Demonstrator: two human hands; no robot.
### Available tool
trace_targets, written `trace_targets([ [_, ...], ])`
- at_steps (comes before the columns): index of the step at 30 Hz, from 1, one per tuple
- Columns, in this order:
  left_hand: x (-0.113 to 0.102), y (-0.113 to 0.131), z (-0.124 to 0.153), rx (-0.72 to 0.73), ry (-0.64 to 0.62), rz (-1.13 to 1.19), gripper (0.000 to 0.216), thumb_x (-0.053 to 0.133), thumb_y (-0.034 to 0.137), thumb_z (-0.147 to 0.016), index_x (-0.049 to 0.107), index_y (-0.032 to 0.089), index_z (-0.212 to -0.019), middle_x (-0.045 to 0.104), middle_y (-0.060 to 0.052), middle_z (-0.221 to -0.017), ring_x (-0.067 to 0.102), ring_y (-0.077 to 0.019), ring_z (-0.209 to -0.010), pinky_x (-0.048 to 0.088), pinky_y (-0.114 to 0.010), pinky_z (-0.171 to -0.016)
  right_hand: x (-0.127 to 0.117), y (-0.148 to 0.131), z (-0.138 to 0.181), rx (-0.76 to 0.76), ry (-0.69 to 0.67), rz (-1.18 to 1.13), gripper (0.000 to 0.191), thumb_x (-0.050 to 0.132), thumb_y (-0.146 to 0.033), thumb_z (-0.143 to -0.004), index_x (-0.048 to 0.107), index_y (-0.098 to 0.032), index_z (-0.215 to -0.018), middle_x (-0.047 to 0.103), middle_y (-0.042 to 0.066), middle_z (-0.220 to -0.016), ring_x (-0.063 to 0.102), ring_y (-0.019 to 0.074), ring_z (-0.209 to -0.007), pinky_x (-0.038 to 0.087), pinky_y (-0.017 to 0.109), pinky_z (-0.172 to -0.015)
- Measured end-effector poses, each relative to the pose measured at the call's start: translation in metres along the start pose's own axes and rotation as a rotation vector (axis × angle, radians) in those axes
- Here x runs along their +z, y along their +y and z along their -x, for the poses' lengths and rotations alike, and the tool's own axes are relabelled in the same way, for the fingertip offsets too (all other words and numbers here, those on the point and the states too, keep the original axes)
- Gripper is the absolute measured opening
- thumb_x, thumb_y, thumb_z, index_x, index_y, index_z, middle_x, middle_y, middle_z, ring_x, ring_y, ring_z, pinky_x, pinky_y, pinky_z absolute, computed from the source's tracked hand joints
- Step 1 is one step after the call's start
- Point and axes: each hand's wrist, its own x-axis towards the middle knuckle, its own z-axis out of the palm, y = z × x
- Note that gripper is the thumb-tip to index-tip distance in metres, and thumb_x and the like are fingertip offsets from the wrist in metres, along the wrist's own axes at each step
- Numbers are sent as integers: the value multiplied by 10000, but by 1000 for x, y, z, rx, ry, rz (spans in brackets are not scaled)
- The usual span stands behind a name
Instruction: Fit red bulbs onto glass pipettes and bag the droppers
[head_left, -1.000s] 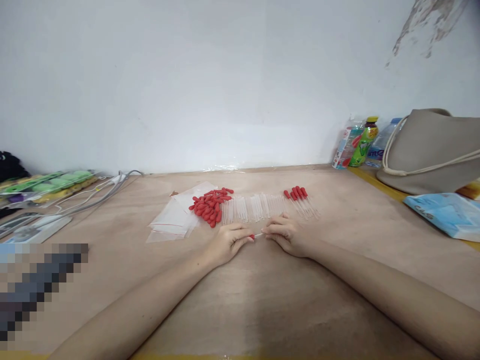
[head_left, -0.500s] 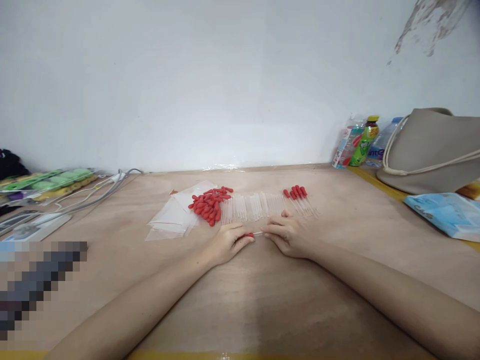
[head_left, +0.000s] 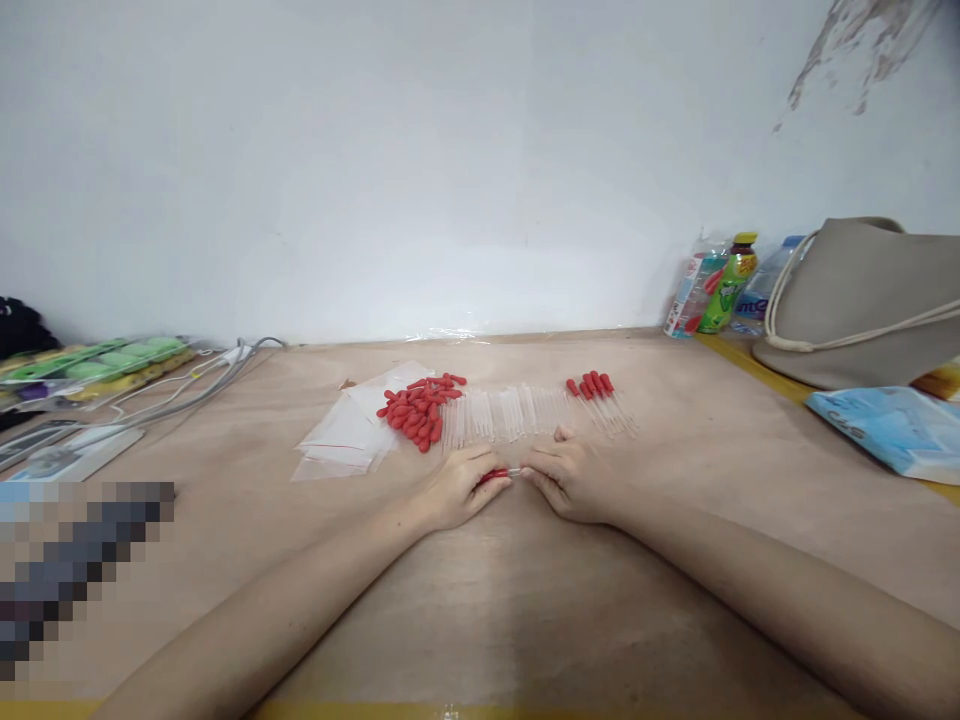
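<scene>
Closer together now than a second ago: left hand (head_left: 457, 487) and right hand (head_left: 566, 480) nearly touching, low over the worktop (head_left: 480, 600), just in front of the row of clear tubes (head_left: 502, 415). Less of the clear tube (head_left: 516, 470) showing between them, so seemingly pushed deeper into the red bulb (head_left: 495, 475). Left grip pinched on the red bulb, right grip pinched on the clear tube. Long axis lying left to right, roughly level, bulb end toward the left. Just beyond the left hand, the pile of red bulbs (head_left: 420, 408); beyond the right, the finished droppers (head_left: 596, 388).
</scene>
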Motion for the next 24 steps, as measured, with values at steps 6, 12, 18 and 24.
trace_targets([
  [6,-1,2,-1,20,-35,-7,215,397,287,-885,560,155,-841,564,-47,-787,523,-141,-739,416,-238,-658,1,-5,-1,91,-72,-17,242,382,-199,-865,561,-170,-705,611,20,-641,501,123,-558,289,304,-672],
  [12,-2,0,-3,40,-78,-51,248,377,294,-892,582,159,-863,578,-55,-796,537,-145,-744,433,-246,-668,2,-8,-3,205,-153,-99,283,398,-203,-871,527,-179,-621,607,-8,-598,494,111,-528,309,303,-671],
  [18,-2,-4,-1,-79,67,45,277,495,353,-836,538,179,-1047,571,-55,-909,534,-147,-768,444,-262,-686,-10,-2,-8,270,-166,-223,212,409,-217,-872,562,-192,-727,627,6,-715,539,125,-647,360,267,-649],
  [24,-3,-6,1,-203,168,108,281,507,293,-823,517,191,-1086,506,-50,-947,499,-115,-695,453,-247,-628,-24,55,2,738,81,-115,236,409,-265,-842,555,-180,-677,621,30,-667,539,145,-604,350,247,-556],
])
